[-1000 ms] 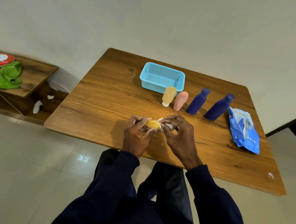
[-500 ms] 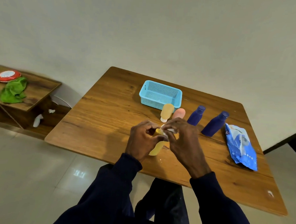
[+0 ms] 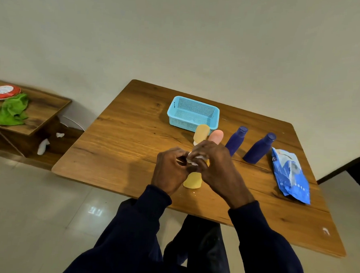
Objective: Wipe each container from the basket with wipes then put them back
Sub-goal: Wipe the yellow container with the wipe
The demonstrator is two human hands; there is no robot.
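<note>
Above the table's near edge my left hand [image 3: 170,169] grips a yellow tube-shaped container [image 3: 192,179], whose rounded end hangs down below my fingers. My right hand [image 3: 217,169] pinches a white wipe [image 3: 194,159] against the container's upper part, which my hands hide. The light blue mesh basket [image 3: 193,114] sits toward the table's far side with nothing inside. In front of it stand another yellow container [image 3: 201,133], a pink one [image 3: 216,135] and two dark blue bottles [image 3: 237,140] [image 3: 259,148].
A blue wipes packet [image 3: 290,175] lies at the right of the wooden table [image 3: 120,145]. A low wooden shelf [image 3: 41,108] on the left carries a green cloth [image 3: 12,112] and a red lid [image 3: 4,91]. Crumpled white wipes [image 3: 43,147] lie below it.
The yellow container went from lying sideways near the tabletop to hanging upright, lifted between both hands. The view has tilted up a little.
</note>
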